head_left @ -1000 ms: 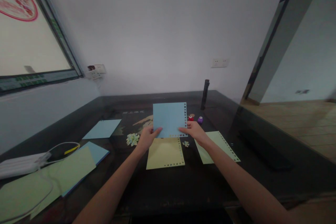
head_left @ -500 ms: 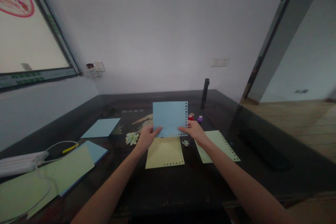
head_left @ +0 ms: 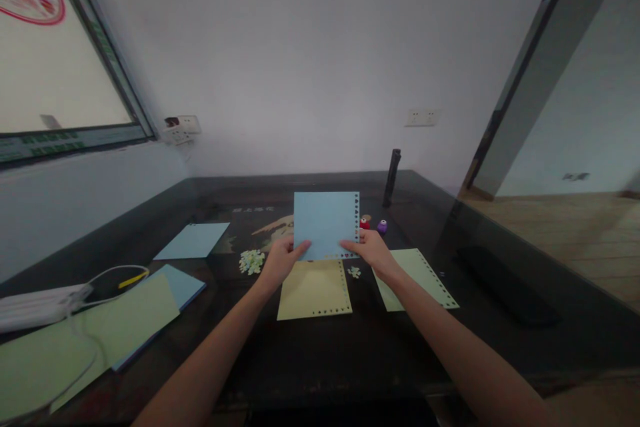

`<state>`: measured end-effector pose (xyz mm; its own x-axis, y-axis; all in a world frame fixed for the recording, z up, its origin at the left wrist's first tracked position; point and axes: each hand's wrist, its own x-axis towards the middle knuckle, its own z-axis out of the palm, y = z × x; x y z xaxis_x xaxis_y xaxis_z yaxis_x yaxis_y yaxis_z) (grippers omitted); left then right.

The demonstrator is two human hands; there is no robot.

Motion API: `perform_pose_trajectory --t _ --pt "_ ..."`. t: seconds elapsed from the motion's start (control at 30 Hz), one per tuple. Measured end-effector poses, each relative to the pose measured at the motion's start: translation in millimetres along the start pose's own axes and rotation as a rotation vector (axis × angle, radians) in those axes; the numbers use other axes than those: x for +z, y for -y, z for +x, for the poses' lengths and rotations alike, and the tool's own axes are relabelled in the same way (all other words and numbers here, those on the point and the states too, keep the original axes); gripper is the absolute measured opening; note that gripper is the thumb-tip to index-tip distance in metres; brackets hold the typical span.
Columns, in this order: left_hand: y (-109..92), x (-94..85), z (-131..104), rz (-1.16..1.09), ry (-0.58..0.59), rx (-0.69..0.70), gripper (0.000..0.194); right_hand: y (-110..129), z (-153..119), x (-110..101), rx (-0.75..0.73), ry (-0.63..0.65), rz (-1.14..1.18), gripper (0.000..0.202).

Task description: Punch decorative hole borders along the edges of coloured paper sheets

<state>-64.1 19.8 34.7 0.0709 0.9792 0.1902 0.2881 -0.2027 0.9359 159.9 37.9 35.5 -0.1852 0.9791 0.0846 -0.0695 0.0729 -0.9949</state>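
Raised upright over the dark table is a light blue sheet of paper (head_left: 327, 220), with rows of small punched holes along its right and bottom edges. My left hand (head_left: 283, 257) pinches its lower left corner, thumb on the near face. At the lower right corner my right hand (head_left: 371, 251) grips it the same way. A yellow sheet (head_left: 315, 290) with holes on two edges lies just below it. To the left sits a heap of small pale paper cut-outs (head_left: 251, 261), and a smaller pile of cut-outs (head_left: 354, 272) lies to the right of the yellow sheet.
A pale green punched sheet (head_left: 415, 279) lies at right, a blue sheet (head_left: 194, 241) at left. Red (head_left: 365, 222) and purple (head_left: 382, 227) small craft punches stand behind my right hand. Green papers (head_left: 125, 320), a white power strip (head_left: 40, 308) and cable occupy the near left.
The view has shifted very slightly. Both hands still hold the blue sheet in nearly the same place, and the things on the table have not moved.
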Motion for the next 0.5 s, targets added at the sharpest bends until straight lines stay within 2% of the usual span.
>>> perform_pose_trajectory --t 0.27,0.37,0.5 --pt "-6 1.7 -1 0.024 0.038 0.052 0.037 3 1 -4 -0.019 -0.041 0.007 0.041" --pt "-9 1.3 0 0.012 0.005 0.068 0.04 6 1 -10 -0.037 -0.066 0.015 0.042" --pt "-1 -1.9 3 -0.035 -0.064 0.064 0.041 9 -2 -24 -0.064 -0.172 0.027 0.041"
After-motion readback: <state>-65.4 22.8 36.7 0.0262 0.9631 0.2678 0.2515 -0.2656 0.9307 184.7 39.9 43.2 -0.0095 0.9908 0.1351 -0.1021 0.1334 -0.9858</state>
